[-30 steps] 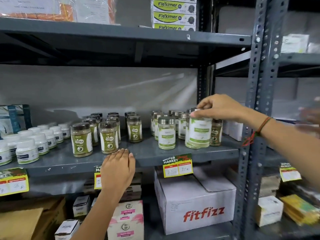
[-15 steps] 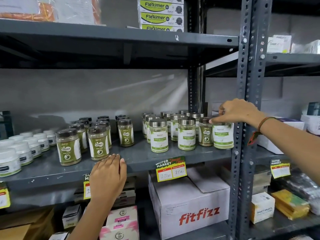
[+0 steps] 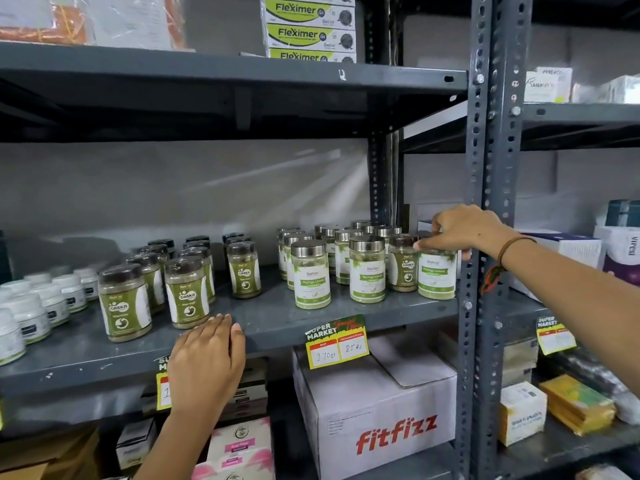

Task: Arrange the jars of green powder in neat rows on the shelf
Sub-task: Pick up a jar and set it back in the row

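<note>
Several silver-lidded jars of green powder point(image 3: 310, 275) with white and green labels stand in rows on the grey shelf point(image 3: 277, 327), right of centre. My right hand point(image 3: 464, 230) grips the lid of the rightmost jar point(image 3: 436, 277), which stands upright on the shelf beside the upright post. A brown-lidded Gaska jar point(image 3: 402, 265) stands just left of it, among the silver-lidded ones. More brown-lidded Gaska jars point(image 3: 187, 296) stand in rows further left. My left hand point(image 3: 207, 362) rests flat on the shelf's front edge, holding nothing.
White tubs point(image 3: 52, 303) fill the shelf's left end. A perforated steel post point(image 3: 485, 237) stands right beside my right hand. A price tag point(image 3: 336, 342) hangs from the shelf edge. A fitfizz box point(image 3: 377, 410) sits below. Fleximer cartons point(image 3: 308, 29) stand above.
My right hand carried the jar from the front of the group to the right end of the row and set it down beside the post. My left hand stayed on the shelf edge.
</note>
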